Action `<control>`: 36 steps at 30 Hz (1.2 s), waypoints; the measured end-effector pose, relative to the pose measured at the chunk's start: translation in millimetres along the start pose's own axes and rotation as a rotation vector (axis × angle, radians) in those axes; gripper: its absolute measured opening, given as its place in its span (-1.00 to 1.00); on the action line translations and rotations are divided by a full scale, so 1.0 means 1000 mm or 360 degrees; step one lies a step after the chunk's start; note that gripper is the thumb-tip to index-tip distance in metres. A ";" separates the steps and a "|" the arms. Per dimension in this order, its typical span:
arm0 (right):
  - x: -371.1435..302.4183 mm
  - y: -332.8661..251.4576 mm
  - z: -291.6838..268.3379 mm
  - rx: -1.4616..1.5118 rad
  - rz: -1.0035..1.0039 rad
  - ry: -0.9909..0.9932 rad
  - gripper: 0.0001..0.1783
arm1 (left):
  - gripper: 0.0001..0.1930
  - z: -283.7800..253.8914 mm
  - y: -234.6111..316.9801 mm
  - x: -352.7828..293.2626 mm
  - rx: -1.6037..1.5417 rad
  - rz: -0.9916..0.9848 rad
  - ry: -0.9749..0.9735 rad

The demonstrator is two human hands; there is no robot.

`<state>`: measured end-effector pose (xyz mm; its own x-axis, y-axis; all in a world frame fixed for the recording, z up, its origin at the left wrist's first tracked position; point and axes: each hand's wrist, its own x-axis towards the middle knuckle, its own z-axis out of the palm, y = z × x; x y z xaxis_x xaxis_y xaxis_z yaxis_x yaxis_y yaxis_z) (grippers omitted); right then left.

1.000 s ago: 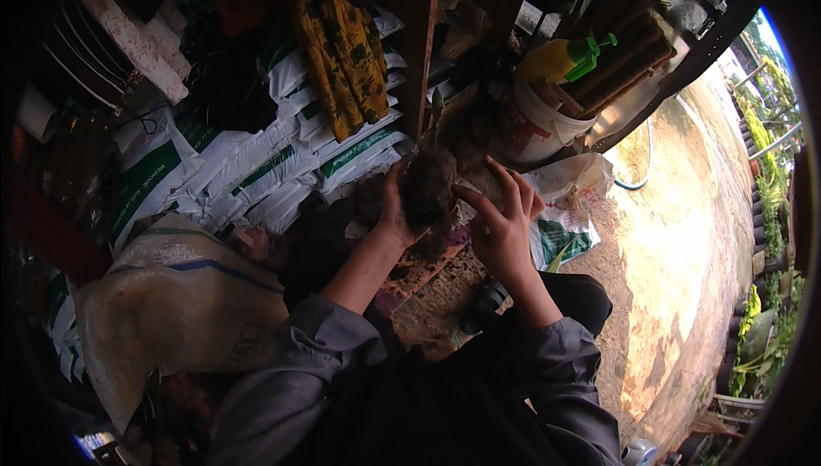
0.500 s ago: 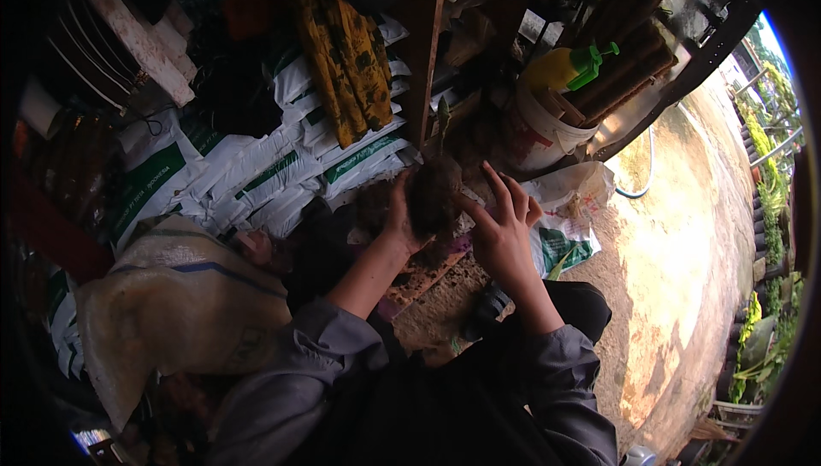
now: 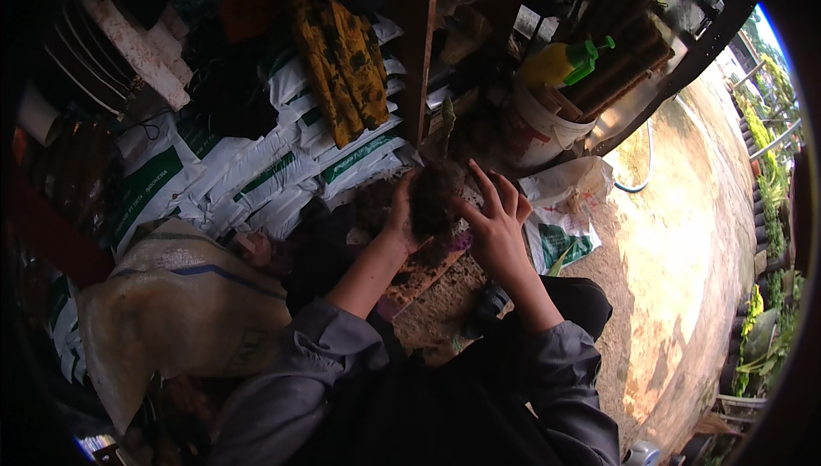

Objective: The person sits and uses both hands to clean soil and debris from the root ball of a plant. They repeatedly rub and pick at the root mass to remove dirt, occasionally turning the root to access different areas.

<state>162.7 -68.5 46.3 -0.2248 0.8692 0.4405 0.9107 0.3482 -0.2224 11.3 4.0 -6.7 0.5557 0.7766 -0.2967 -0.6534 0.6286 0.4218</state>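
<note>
Stacked bags L of clump, bkt R

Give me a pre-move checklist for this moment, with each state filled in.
1. Left hand cupped against the dark clump: ok.
2. Right hand fingers spread, not closed around the clump: ok.
3. Underside of the clump supported: cannot tell, hidden.
4. Leaf above the clump in the picture, joined to it: cannot tell, too dark.
5. Spray bottle in the white bucket, apart from both hands: ok.

Left hand curls inward; right hand splays.
</note>
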 end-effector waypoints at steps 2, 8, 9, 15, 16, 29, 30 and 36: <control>0.000 0.001 0.001 -0.0001 0.0014 0.0041 -0.47 | -0.49 0.000 -0.001 0.001 0.0002 -0.0003 -0.0006; 0.001 0.000 0.003 -0.0061 0.0039 0.0025 -0.45 | -0.49 0.003 -0.001 -0.002 0.0050 -0.0025 0.0046; 0.002 0.000 0.001 -0.0069 0.0042 0.0060 -0.45 | -0.49 0.001 0.000 -0.002 0.0038 -0.0015 0.0021; 0.006 0.010 -0.012 0.0077 -0.0134 0.0265 -0.43 | -0.50 0.008 0.005 -0.005 -0.0121 0.0022 0.0001; 0.005 0.006 -0.011 0.0097 -0.0113 0.0218 -0.42 | -0.51 0.007 0.004 -0.002 -0.0135 0.0072 0.0029; -0.008 -0.018 0.027 -0.0162 0.0063 -0.0129 -0.28 | -0.50 -0.023 -0.008 0.021 -0.0093 0.0107 0.0291; -0.007 -0.016 0.025 -0.0100 0.0055 -0.0072 -0.29 | -0.50 -0.022 -0.009 0.021 -0.0097 0.0103 0.0277; -0.010 -0.019 0.034 -0.0353 0.0050 -0.0076 -0.32 | -0.51 -0.021 -0.010 0.018 -0.0057 0.0082 0.0339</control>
<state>135.9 -72.4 16.7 -0.2065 0.8958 0.3936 0.9702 0.2396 -0.0364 17.5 12.7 -34.4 0.4025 0.7964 -0.4515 -0.6980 0.5861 0.4116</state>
